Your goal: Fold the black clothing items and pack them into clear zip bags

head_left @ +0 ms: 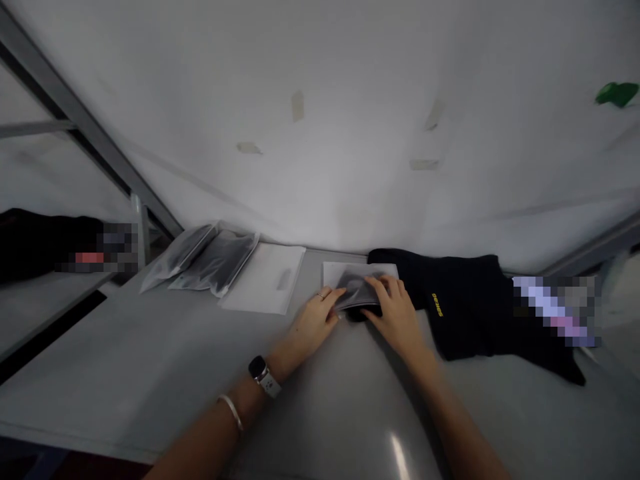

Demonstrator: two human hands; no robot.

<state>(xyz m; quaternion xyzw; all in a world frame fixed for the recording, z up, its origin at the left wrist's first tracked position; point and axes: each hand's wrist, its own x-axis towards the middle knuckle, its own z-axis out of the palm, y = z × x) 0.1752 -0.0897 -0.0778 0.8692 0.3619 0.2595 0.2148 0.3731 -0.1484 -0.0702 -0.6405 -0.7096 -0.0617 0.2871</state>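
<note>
In front of me lies a frosted plastic bag (356, 288) with dark fabric inside. A rounded black end (356, 315) pokes out of its near edge. My left hand (316, 319) pinches the bag's near left corner between thumb and fingers. My right hand (396, 315) grips its right side, fingers on top and thumb at the near edge beside the black fabric. Just right of that hand, black fabric pieces (470, 313) with small yellow lettering lie spread on the grey table (200, 373).
Left of my hands lies a flat pale zip bag (265, 277). Beyond it, filled bags (215, 260) with dark contents overlap. A white sheet wall (350, 133) with tape bits rises behind the table. Metal frame bars (95, 127) slant at the left; more black fabric (45, 243) lies past them.
</note>
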